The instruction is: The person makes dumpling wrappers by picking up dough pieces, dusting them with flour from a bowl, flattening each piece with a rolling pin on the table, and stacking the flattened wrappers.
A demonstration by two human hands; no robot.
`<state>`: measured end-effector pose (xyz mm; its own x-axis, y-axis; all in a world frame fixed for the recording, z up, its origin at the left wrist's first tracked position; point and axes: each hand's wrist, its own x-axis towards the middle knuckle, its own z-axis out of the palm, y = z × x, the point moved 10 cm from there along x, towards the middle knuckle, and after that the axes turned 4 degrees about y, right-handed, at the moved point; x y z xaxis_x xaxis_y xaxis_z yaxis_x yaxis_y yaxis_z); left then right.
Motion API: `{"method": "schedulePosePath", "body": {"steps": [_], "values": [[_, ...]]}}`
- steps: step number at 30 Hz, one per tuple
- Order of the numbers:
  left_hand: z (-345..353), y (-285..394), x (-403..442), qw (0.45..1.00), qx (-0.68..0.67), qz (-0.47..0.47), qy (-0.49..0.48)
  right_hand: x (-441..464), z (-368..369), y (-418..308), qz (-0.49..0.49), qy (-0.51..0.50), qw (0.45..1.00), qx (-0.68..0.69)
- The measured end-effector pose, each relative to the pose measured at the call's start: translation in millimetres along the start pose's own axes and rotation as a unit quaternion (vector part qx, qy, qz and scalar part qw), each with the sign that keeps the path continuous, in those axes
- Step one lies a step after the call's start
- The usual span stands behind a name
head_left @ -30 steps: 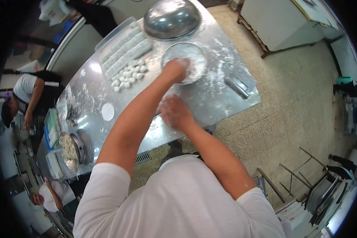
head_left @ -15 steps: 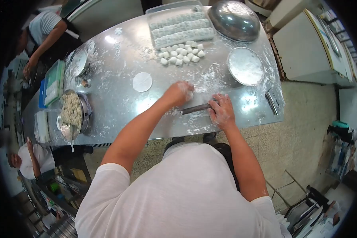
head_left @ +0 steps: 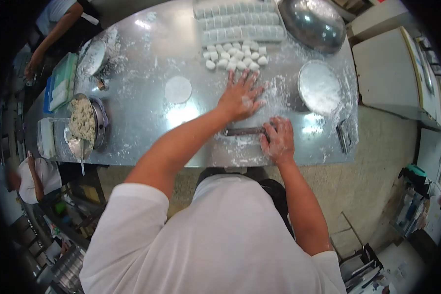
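Observation:
My left hand (head_left: 240, 100) is spread with its fingers stretched toward a cluster of small white dough pieces (head_left: 237, 55). Its fingertips reach the near edge of that cluster; whether they touch a piece I cannot tell. My floury right hand (head_left: 280, 139) is closed round one end of a dark rolling pin (head_left: 244, 131), which lies nearly level on the steel table (head_left: 147, 122). A thin, flat round of dough (head_left: 178, 90) lies to the left of my left hand.
Beyond the dough pieces is a clear tray (head_left: 240, 34) of rows of white pieces. A metal bowl (head_left: 312, 24) and a flour-filled container (head_left: 320, 87) stand at right. A bowl of filling (head_left: 83, 120) stands at left. Two other people are on the left.
My left hand has moved forward toward the dough pieces and its curled fingers have spread. My right hand stays on the rolling pin, which has turned slightly. The camera view has shifted.

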<state>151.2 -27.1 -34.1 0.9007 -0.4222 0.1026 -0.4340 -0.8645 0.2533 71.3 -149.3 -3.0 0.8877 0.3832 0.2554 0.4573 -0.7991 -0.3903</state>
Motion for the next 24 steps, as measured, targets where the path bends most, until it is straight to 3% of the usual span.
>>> {"method": "schedulePosePath", "body": {"steps": [3,6,9,11,12,16,18,22,24], "values": [[-9.2,9.4,10.2,0.999,0.019,0.037,0.015,-0.5,2.3,3.1,0.002,0.002,1.000,0.001],[-9.9,7.7,4.9,0.999,0.037,0.013,0.009,-1.7,0.5,2.3,-0.004,0.004,1.000,0.001],[-15.2,-2.6,13.1,0.997,0.011,0.025,0.068,0.0,-0.9,-1.0,-0.004,0.009,1.000,-0.011],[13.7,-39.0,19.1,0.977,-0.209,-0.025,0.038,-0.9,-3.5,-0.8,-0.005,0.009,1.000,-0.019],[28.2,-77.1,14.3,0.889,-0.420,-0.124,0.136,0.8,-3.5,-0.1,-0.004,0.007,1.000,-0.021],[-42.2,-57.2,-18.9,0.922,-0.332,-0.168,0.102,-3.2,0.7,0.6,0.000,-0.003,1.000,-0.011],[-39.2,-11.6,-34.2,0.995,-0.081,0.064,0.007,-3.4,-0.8,-0.8,-0.005,0.003,1.000,-0.012],[-43.3,-12.8,-45.0,0.986,-0.165,-0.006,-0.034,-5.0,-2.6,-3.2,-0.007,0.013,1.000,-0.011],[-59.1,-16.8,-37.3,0.982,-0.179,-0.049,0.043,-7.7,-0.3,-3.1,0.003,0.005,1.000,-0.011]]}}
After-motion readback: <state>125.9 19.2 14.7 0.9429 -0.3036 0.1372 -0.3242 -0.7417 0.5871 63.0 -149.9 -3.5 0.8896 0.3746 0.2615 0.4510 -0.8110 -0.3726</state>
